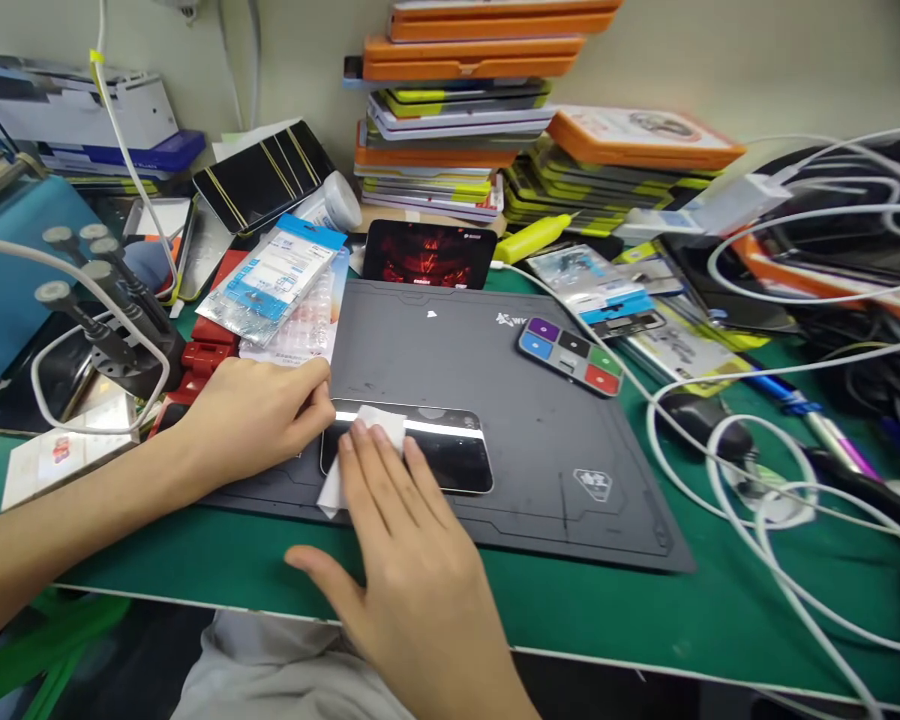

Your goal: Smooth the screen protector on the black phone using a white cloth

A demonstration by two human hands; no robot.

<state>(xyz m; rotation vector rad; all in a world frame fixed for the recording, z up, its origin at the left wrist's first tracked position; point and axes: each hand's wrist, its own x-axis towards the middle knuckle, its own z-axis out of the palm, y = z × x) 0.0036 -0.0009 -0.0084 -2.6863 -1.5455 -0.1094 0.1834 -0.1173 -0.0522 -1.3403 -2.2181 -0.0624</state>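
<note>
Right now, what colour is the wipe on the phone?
The wipe is white, best seen in the head view.

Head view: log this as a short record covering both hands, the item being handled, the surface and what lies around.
Right hand: fingers extended, laid on a white sheet
White sheet: on the phone, overhanging its near edge
Left hand: curled, at the phone's left end; contact unclear
Phone: flat, dark glass up
Surface: gray mat on a green table
On mat, right: pad with colored squares
Far edge of mat: lit screen showing red
</note>
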